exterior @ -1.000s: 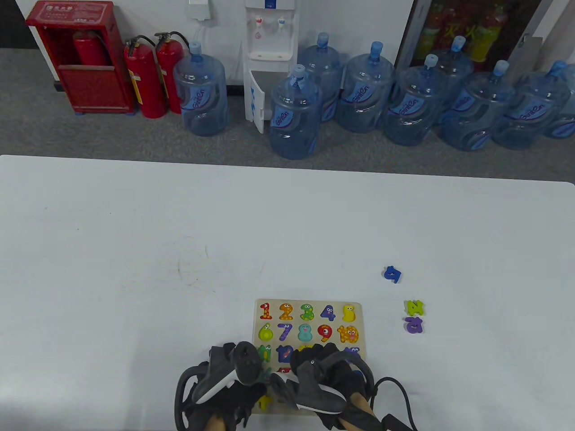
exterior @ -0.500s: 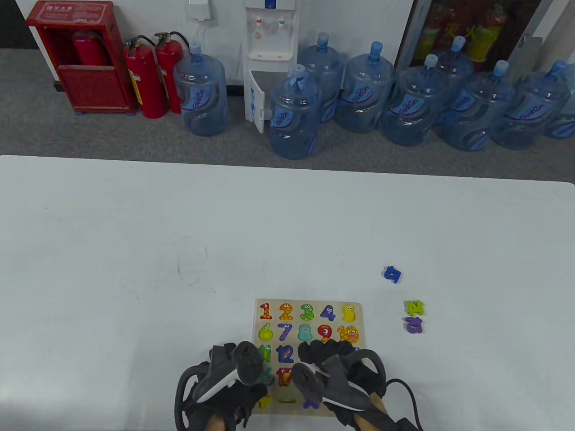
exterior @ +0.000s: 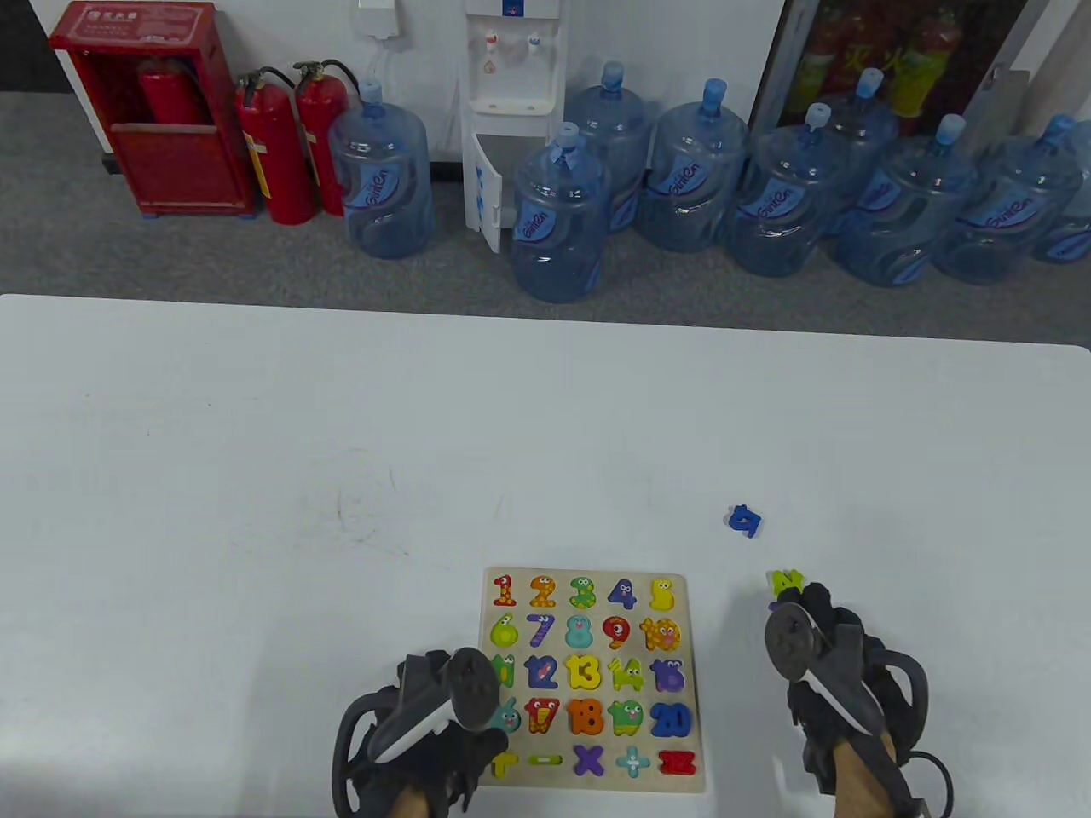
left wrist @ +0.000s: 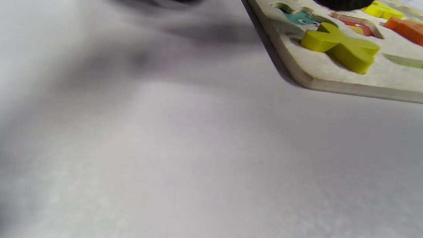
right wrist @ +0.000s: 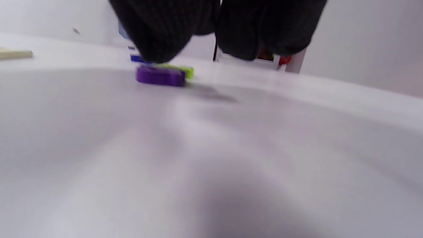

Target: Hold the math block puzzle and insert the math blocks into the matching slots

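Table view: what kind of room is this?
Likely an office utility or storage corner: a water dispenser ringed by spare water jugs on grey carpet, with fire extinguishers by a red cabinet against the wall.

Bare table (exterior: 341,443) beyond puzzle board (exterior: 690,682)

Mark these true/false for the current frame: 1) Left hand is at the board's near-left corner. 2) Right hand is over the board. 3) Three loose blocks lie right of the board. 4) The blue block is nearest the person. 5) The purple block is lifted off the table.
1) True. The left hand sits at the near-left corner of the board.
2) False. The right hand is off to the board's right, reaching the loose blocks.
3) True: blue block, green block, purple block.
4) False. It lies farthest away.
5) False. The right wrist view shows it flat on the table, fingers just above it.
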{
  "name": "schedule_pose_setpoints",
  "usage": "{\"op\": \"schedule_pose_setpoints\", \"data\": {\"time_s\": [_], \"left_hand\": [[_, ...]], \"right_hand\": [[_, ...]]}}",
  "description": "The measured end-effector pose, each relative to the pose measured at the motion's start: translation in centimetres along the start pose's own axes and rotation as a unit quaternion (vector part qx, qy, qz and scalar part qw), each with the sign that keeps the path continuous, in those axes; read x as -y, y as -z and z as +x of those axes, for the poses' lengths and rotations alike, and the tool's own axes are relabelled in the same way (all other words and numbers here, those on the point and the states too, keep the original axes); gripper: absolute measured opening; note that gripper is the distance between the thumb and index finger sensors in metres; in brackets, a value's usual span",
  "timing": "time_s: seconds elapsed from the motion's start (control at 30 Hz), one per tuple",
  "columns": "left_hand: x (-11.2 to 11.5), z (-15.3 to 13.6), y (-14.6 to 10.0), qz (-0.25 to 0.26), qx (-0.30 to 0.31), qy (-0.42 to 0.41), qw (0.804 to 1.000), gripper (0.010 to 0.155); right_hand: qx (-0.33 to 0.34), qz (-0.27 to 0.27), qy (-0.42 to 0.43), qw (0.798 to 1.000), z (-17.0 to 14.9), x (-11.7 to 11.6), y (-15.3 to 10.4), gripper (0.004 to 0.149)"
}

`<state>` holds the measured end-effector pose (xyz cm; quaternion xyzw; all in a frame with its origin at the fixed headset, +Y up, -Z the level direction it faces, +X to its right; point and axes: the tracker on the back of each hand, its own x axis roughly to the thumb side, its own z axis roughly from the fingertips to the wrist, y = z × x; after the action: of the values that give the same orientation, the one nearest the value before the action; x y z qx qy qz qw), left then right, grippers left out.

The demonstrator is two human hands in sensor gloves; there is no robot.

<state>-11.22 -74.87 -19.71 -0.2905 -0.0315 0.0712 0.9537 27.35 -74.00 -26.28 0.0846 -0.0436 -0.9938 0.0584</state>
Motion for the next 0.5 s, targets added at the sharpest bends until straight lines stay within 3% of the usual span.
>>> {"op": "schedule_pose_setpoints", "data": {"time_s": [0.27,0.43,0.5], "left_hand": [[0.0,0.0,0.1,0.000,0.000,-0.001,1.000,0.086],[0.0,0.0,0.1,-0.001,0.000,-0.003,1.000,0.087],[0.1,-0.1,0.1,0.000,0.000,-0.002,1.000,0.086]], "right_hand": [[0.018,0.076,-0.007,0.997,0.9,-1.3,1.3,0.068],[0.034,0.029,0.030,0.999,1.0,-0.3,0.5,0.067],[0.045,0.015,0.075,0.996,0.7,-0.1,0.3,0.057]]}}
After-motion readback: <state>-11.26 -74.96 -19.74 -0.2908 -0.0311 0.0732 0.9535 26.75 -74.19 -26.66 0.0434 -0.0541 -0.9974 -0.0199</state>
